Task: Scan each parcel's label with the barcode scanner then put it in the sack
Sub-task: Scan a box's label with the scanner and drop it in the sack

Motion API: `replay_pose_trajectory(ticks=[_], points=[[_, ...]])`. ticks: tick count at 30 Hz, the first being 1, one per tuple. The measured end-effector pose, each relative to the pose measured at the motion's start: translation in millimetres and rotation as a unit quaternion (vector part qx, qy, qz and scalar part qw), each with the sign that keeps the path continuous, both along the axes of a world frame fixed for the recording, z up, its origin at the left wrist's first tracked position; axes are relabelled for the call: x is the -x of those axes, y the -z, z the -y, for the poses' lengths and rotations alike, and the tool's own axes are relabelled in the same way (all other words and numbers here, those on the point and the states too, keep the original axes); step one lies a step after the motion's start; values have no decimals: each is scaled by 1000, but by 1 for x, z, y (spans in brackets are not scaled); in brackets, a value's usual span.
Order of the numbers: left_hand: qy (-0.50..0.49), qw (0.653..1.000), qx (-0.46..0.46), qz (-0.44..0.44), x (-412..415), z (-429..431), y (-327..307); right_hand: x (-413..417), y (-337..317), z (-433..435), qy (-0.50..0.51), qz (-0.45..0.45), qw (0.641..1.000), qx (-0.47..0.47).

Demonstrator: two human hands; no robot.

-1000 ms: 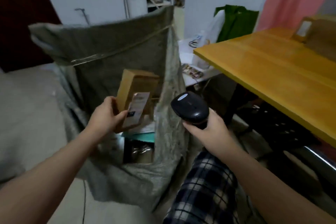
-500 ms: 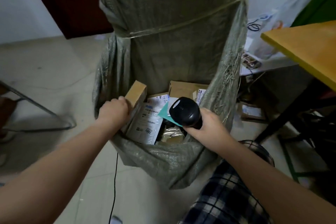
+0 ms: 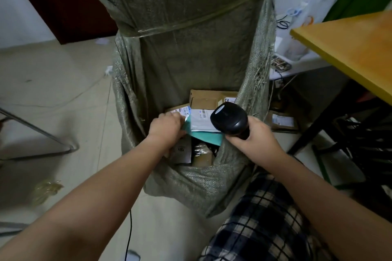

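Brown labelled parcel (image 3: 177, 110) sits inside sack (image 3: 191, 48), right under left hand (image 3: 166, 128) fingertips. Those fingers fold out of view, so grip can't be told. Just beside them: white mailer (image 3: 200, 122), teal mailer (image 3: 209, 137). Past those, right hand (image 3: 256, 135) grips scanner (image 3: 230, 119), fingers curled round its handle.

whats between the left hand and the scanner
In the head view, a white mailer lying on a teal mailer, both inside the sack.
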State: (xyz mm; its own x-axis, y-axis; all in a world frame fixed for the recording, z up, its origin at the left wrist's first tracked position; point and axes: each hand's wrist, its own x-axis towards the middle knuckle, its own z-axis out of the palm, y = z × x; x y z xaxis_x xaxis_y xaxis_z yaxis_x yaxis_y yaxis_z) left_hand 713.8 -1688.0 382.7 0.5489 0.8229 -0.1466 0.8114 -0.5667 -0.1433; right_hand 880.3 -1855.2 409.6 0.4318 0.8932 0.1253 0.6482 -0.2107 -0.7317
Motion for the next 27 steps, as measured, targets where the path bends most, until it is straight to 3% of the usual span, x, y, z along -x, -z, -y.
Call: replay_pose_trajectory(ticks=[4, 7, 17, 27], points=[[111, 992, -43, 52, -51, 27, -41, -30, -14, 32, 82, -20, 996, -21], [208, 970, -73, 106, -100, 64, -72, -54, -34, 72, 166, -64, 980, -89], [489, 836, -53, 245, -271, 210, -129, -126, -112, 255, 447, -61, 861, -233], [586, 758, -21, 286, -406, 359, -156, -161, -139, 376, 589, -89, 749, -289]])
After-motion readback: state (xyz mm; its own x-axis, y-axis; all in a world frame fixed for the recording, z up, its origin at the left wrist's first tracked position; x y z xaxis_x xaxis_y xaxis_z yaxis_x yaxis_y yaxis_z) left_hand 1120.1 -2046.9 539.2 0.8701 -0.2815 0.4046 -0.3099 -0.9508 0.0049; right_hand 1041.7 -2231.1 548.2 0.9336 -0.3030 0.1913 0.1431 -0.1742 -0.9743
